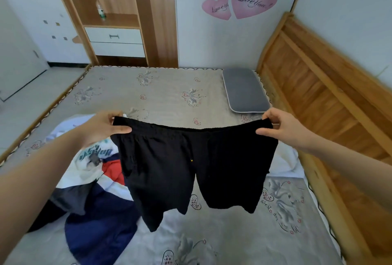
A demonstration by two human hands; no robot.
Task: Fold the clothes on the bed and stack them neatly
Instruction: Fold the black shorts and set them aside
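A pair of black shorts (191, 165) hangs in the air above the bed (161, 90), stretched wide by its waistband with both legs dangling. My left hand (106, 127) pinches the left end of the waistband. My right hand (280, 126) pinches the right end. A heap of unfolded clothes (93, 179), white, navy, red and grey, lies on the bed below and to the left of the shorts. A white garment (286, 160) peeks out behind the right leg of the shorts.
A grey pillow (246, 90) lies at the far right of the mattress. A wooden headboard (331, 103) runs along the right side. A wooden shelf unit with white drawers (114, 39) stands behind the bed, and bare floor lies at the left.
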